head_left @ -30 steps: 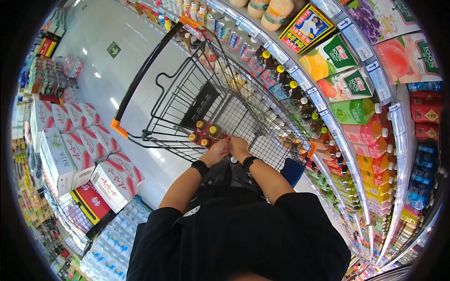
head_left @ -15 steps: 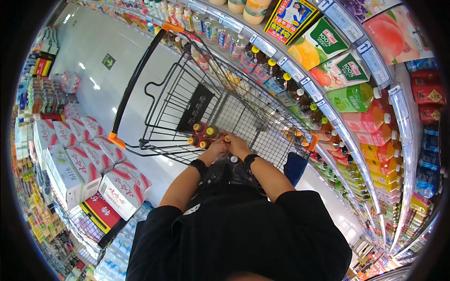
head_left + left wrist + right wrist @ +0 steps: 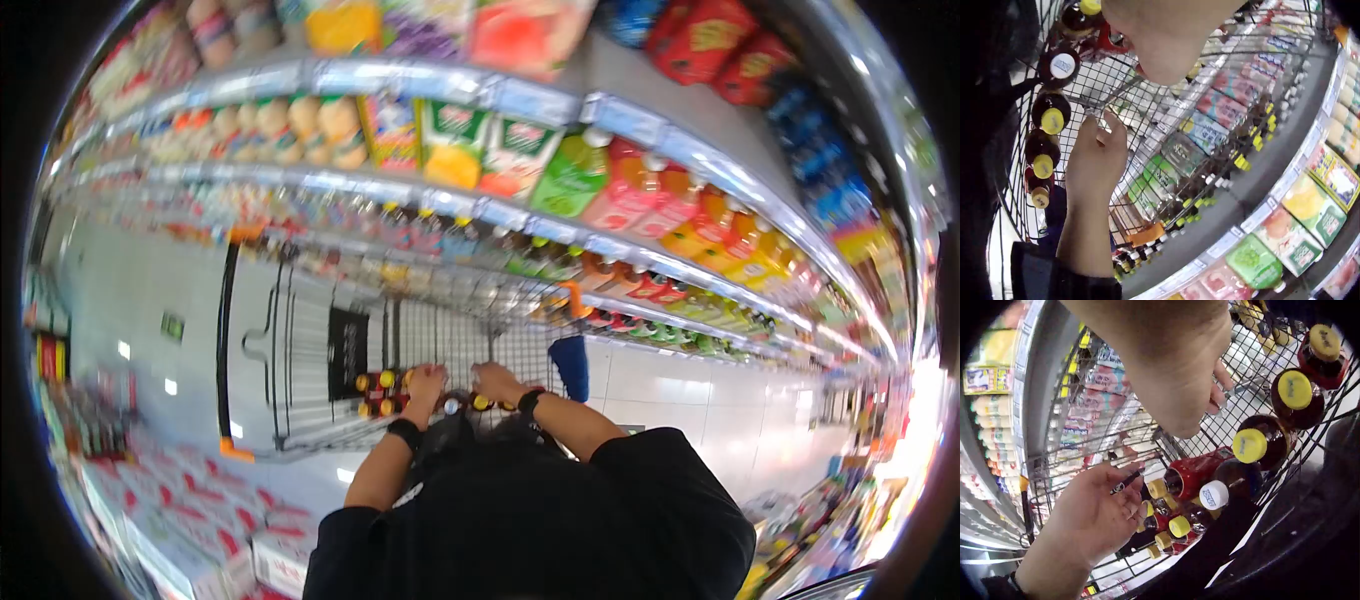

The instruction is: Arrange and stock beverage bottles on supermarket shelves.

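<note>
Inside the shopping cart [image 3: 430, 335], my left hand [image 3: 425, 383] and right hand [image 3: 494, 381] are apart above several dark bottles. In the right wrist view, the left hand [image 3: 1097, 512] has loosely bent fingers, beside a red-labelled bottle [image 3: 1200, 474] with a yellow cap; no held thing shows. The left wrist view has the right hand [image 3: 1096, 159] with thumb and fingers loosely curved, to the right of a yellow-capped bottle [image 3: 1044, 150]. A white-capped bottle [image 3: 1059, 65] stands in the same row.
Shelves of juice cartons [image 3: 455, 145] and drink bottles [image 3: 570, 180] run along the cart's far side. White-and-red boxes [image 3: 200, 510] are stacked at the lower left. Pale floor [image 3: 680, 390] shows right of the cart, near a blue cloth-like thing [image 3: 570, 368].
My hands have moved apart from being together over the bottles. The head view has turned, so the shelves now run across the top and the cart sits lower.
</note>
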